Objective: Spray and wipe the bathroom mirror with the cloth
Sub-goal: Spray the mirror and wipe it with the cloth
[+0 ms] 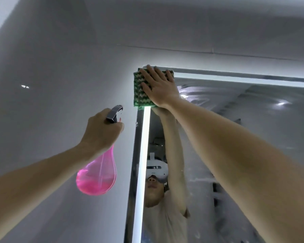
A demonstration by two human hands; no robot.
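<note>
A: What takes up most of the view?

B: The grey wall (51, 76) on the left and the mirror (253, 137) on the right. The mirror has lit strips along its top and left edges, and its glass is streaked with wet smears near the top.

A: Anything in the glass?

B: The person's reflection (158, 190) low down, just right of the vertical light strip (142, 163) — a raised arm, a pale shirt and a white headset. The right forearm crosses in front of the glass and hides much of the middle of it.

A: And the hands?

B: The left hand (102, 130) is curled tightly round the neck of a pink spray bottle (98, 174), held in front of the wall, just left of the mirror's edge. The bottle is see-through, with pink liquid pooled in its rounded base and a grey trigger head poking out above the fist.

A: The cloth?

B: The green-and-white cloth (140, 88) sits at the mirror's top-left corner, overlapping the lit edge. The right hand (158, 86) presses it flat — fingers straight and spread, palm covering most of it.
</note>
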